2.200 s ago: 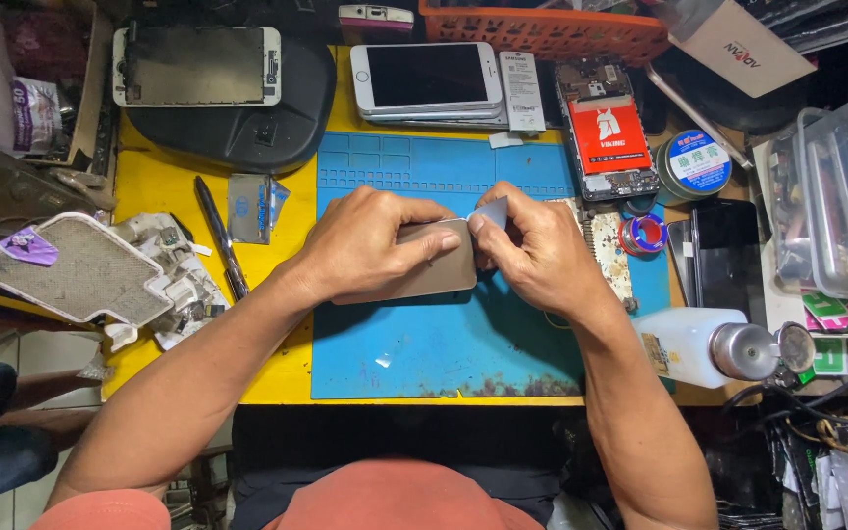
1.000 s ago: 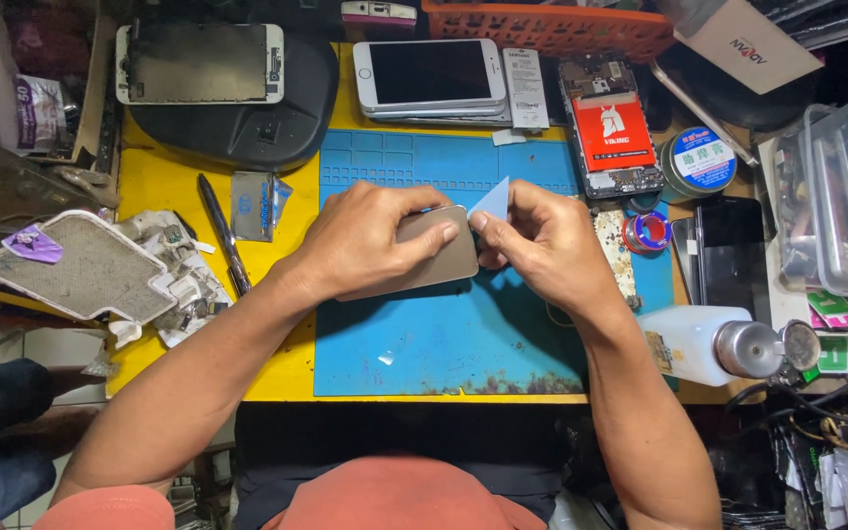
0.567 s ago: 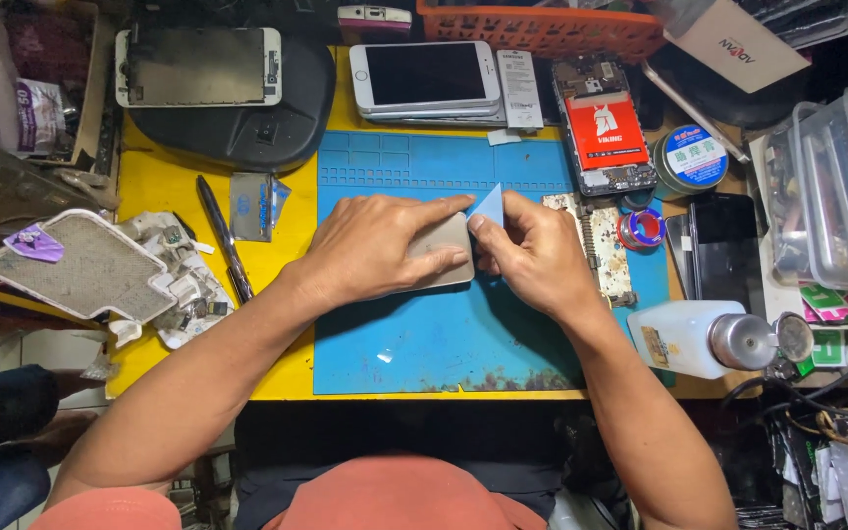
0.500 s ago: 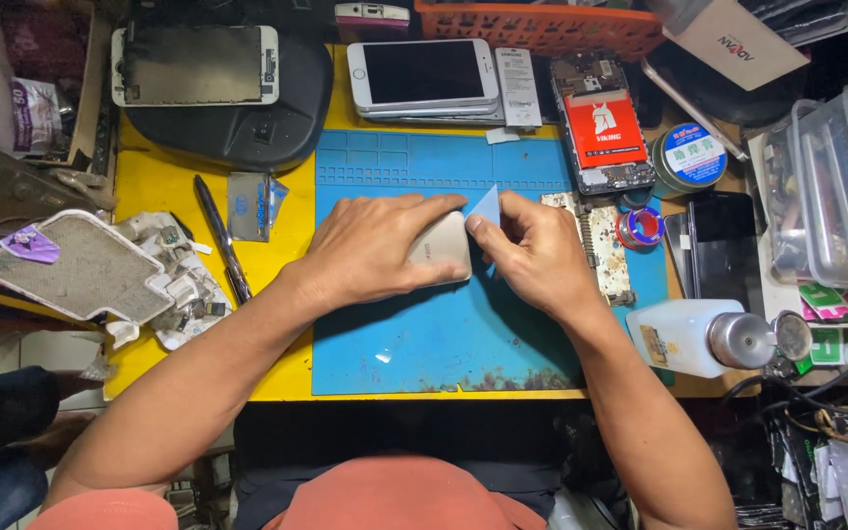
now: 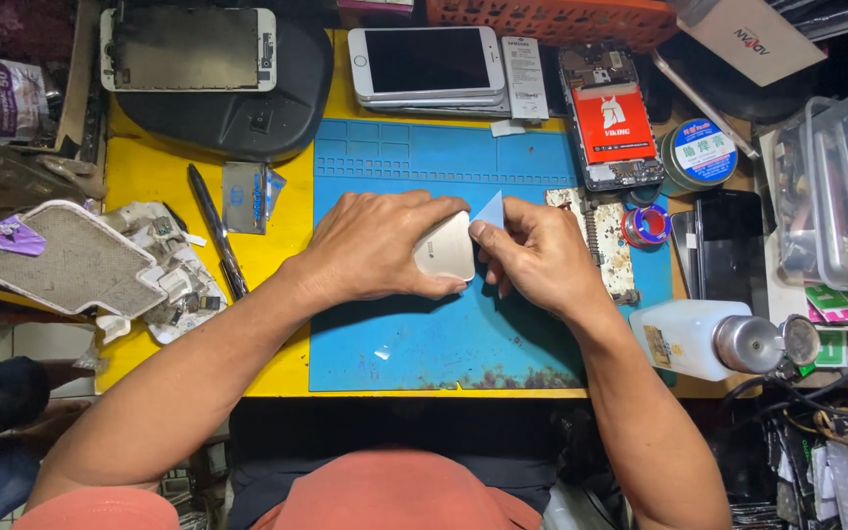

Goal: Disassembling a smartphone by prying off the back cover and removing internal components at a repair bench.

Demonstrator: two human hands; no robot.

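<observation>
so left hand (image 5: 375, 245) pins a gold phone (image 5: 444, 247) on the blue mat (image 5: 463, 344), right hand (image 5: 537, 257) pinching a blue pick (image 5: 490, 209) at its 1 o'clock corner. mat bare toward 6.

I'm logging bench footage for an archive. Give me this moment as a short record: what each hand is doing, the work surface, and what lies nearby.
left hand: left hand presses down on a gold phone, covering most of it
right hand: right hand pinches a thin blue triangular pick at the phone's edge
surface: blue work mat on a yellow table
behind: white phone, opened phone with red battery
right side: white bottle lying down
left side: black pen
</observation>
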